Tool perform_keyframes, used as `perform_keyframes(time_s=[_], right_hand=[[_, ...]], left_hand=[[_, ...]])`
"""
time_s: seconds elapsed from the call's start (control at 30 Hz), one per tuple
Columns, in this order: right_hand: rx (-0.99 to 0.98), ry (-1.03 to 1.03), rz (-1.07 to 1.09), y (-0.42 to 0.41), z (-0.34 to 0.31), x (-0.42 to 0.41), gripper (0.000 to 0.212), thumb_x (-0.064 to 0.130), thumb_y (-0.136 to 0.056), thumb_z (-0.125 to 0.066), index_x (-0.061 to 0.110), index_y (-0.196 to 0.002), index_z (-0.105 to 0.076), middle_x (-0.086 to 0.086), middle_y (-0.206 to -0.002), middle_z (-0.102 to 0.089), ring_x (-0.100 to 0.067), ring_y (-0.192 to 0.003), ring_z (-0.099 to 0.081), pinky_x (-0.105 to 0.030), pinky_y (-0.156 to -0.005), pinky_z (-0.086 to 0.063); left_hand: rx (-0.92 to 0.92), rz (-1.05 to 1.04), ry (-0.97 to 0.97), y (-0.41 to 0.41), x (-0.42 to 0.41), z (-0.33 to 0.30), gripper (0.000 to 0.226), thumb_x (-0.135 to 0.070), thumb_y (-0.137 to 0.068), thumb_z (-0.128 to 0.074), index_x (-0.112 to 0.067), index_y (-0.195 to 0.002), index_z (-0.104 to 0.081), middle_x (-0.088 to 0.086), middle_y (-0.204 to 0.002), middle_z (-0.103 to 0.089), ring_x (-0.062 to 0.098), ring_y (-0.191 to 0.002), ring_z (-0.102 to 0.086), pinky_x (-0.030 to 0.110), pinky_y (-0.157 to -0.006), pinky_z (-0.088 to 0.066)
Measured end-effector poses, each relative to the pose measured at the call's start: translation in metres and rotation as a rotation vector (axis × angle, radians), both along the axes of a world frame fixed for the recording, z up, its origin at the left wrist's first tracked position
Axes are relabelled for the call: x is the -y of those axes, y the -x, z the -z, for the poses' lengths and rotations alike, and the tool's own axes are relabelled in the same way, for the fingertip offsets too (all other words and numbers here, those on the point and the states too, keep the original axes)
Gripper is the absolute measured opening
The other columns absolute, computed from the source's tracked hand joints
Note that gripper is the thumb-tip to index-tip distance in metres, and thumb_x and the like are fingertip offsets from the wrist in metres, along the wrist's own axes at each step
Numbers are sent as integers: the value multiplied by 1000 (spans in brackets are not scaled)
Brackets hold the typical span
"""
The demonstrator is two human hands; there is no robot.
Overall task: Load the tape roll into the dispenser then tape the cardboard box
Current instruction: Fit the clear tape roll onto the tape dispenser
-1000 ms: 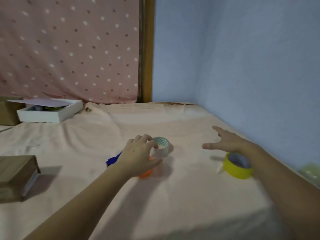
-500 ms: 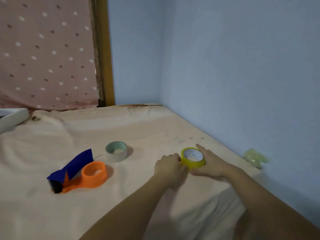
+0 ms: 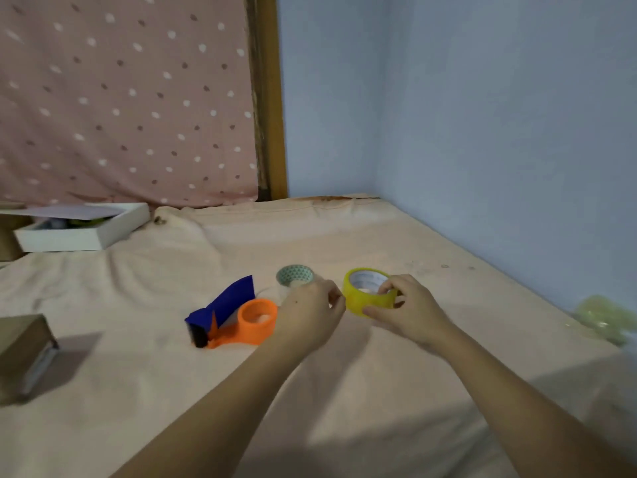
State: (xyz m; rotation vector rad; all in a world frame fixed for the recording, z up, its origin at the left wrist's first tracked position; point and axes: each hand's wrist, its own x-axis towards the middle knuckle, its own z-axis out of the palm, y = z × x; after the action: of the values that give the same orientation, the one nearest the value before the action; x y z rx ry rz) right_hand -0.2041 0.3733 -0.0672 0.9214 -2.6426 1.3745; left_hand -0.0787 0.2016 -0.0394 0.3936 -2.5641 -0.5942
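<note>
Surface: a bed [image 3: 344, 391] under a peach sheet, its far right corner pushed against blue walls.

Item 1. Yellow tape roll [image 3: 365, 293]. Held just above the sheet, near the middle of the bed and towards its right edge, open core facing up. The right hand [image 3: 410, 310] is clamped on it, one finger hooked over the rim into the core and the thumb under the outer face.

Item 2. Left hand [image 3: 312, 313]. Fingertips pinched together at the left side of the yellow roll; whether they hold the loose tape end is too small to tell.

Item 3. Dispenser [image 3: 238, 317]. Orange hub and frame with a blue handle, lying on the sheet just left of the left hand. Hub bare, nothing loaded.

Item 4. Clear tape roll [image 3: 294, 276]. Green-patterned core, resting on the sheet behind the dispenser, partly hidden by the left hand.

Item 5. Cardboard box [image 3: 24, 353]. At the left edge of the bed, well apart from the hands, untouched.

Item 6. White tray [image 3: 86, 232]. Far left corner, contents unclear.

Step in hand, as judged: readying the yellow roll, probably finding its free end, before loading.

Next move calls for: carrying the roll left to the dispenser, lining its core up with the orange hub, pressing it on, then leading the tape end towards the cutting end.
</note>
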Motion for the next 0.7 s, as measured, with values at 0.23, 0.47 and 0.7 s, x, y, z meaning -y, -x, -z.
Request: perform_keyframes(time_s=[0.23, 0.47, 0.7], right_hand=[[-35, 78, -243, -58, -7, 106, 43, 41, -62, -92, 28, -93, -65, 4, -109, -59, -20, -94, -62, -33, -78, -54], [-29, 7, -299, -90, -2, 152, 53, 43, -66, -92, 34, -105, -58, 6, -113, -59, -7, -98, -57, -27, -81, -50], [-61, -145, -270, -89, 4, 153, 73, 66, -56, -81, 56, -117, -42, 21, -119, -60, -12, -106, -64, -46, -88, -56]], left_hand=[[-25, -295, 4, -94, 76, -6, 21, -39, -88, -58, -23, -84, -70, -5, -77, -74, 22, -74, -66, 34, -68, -54], [9, -421, 16, -128, 110, 18, 27, -46, -91, -55, -23, -85, -68, -2, -77, -73, 30, -76, -66, 35, -64, -51], [105, -468, 38, -118, 112, 38, 32, -47, -95, -48, -23, -86, -67, -1, -80, -70, 24, -70, -57, 30, -59, -41]])
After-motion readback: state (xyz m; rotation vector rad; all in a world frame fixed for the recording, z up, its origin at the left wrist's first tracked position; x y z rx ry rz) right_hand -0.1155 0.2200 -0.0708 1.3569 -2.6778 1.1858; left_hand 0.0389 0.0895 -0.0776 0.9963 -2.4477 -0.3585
